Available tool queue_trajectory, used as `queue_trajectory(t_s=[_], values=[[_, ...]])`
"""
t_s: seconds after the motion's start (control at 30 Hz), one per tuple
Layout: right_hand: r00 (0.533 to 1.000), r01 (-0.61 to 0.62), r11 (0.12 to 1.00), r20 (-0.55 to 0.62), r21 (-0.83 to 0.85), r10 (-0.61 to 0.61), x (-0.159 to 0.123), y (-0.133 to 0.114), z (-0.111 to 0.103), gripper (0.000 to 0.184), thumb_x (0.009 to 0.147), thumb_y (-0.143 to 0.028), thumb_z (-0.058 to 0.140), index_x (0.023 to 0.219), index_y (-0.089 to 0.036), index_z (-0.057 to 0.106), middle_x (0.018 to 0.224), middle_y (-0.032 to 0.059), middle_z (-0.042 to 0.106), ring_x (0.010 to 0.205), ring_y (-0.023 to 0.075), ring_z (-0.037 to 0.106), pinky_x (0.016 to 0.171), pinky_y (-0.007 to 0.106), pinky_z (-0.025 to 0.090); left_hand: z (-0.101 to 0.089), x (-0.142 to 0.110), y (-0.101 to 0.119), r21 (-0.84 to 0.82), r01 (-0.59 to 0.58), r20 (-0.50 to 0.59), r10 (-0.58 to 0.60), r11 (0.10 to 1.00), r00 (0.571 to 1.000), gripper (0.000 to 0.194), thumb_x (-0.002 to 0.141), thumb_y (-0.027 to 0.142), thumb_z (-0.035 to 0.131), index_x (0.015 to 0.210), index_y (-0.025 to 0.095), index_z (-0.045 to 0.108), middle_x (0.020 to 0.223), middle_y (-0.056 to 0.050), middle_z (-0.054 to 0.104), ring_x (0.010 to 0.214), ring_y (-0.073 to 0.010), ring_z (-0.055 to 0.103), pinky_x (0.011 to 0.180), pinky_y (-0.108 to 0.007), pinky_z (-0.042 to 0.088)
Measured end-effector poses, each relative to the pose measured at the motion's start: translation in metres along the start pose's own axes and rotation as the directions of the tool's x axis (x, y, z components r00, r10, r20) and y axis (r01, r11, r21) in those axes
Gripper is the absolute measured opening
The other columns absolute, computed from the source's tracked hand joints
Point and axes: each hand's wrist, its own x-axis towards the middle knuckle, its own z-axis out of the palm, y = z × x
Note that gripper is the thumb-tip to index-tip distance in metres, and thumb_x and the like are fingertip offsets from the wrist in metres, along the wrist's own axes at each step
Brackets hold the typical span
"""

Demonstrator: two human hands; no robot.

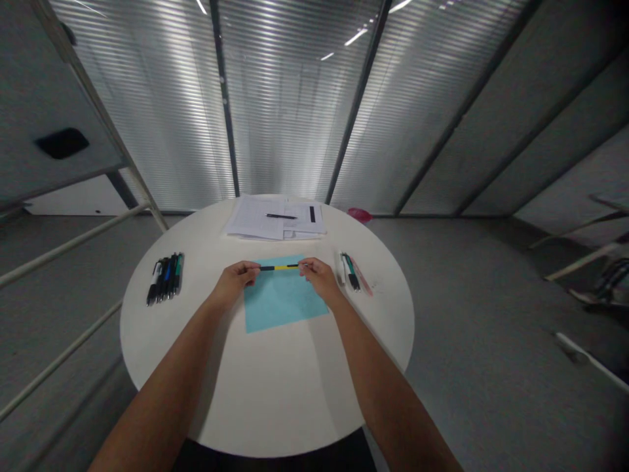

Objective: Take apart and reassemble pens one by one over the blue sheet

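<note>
Stretched level between my two hands is a thin black-and-yellow stick [280, 267], the size of a pen or pencil; its exact kind is too small to make out. My left hand [237, 280] pinches its left end and my right hand [318, 275] pinches the right end, so fingers cover both tips. Beneath it lies a light blue sheet of paper [282, 305], flat on the round white table [275, 393]. Just right of my right hand rest a green-and-black pen [351, 274], a white slim item [341, 267] and a pinkish strip [362, 278].
On the left of the table several pens [166, 278] lie side by side. Stacked papers [258, 219] sit at the far edge with a dark pen [282, 216] on top. Beyond stand ribbed translucent panels [295, 111]; a pink object [360, 214] shows past the table's edge.
</note>
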Motion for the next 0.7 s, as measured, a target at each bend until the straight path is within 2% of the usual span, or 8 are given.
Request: queue_trajectory(t_s=[0.23,0.47,0.7], values=[[0.999,-0.033,0.999,-0.004,-0.003,0.033,-0.0008,-0.0036,0.0008,0.026,0.078,-0.044,0.058,0.082,-0.019,0.062,0.065,0.0002,0.062,0.057,0.0114,0.051,0.056,0.025,0.04,0.0015,-0.0011,0.0021,0.001,0.016,-0.035,-0.016,1.0,0.999,0.031,0.064,0.034,0.077,0.085,0.013,0.07,0.06,0.0,0.057,0.056,-0.0105,0.05,0.059,-0.026,0.039],[1.0,-0.029,0.995,-0.007,0.096,0.029,0.0003,-0.0029,0.0025,0.032,0.071,-0.041,0.066,0.094,-0.02,0.061,0.069,0.001,0.065,0.064,0.0142,0.057,0.058,0.026,0.043,0.002,-0.0014,0.0014,-0.008,0.015,-0.071,-0.015,1.0,0.997,0.033,0.061,0.034,0.079,0.083,0.01,0.07,0.059,-0.002,0.059,0.054,-0.0105,0.051,0.058,-0.027,0.039],[1.0,0.008,0.999,0.002,0.052,-0.008,-0.0017,-0.0042,0.0012,0.032,0.071,-0.041,0.065,0.096,-0.02,0.062,0.078,0.0009,0.064,0.058,0.0103,0.053,0.058,0.027,0.044,-0.0013,0.001,-0.0054,-0.007,-0.018,-0.088,0.017,1.0,0.996,0.032,0.062,0.036,0.079,0.079,0.01,0.071,0.06,-0.003,0.059,0.054,-0.0109,0.052,0.058,-0.027,0.042]])
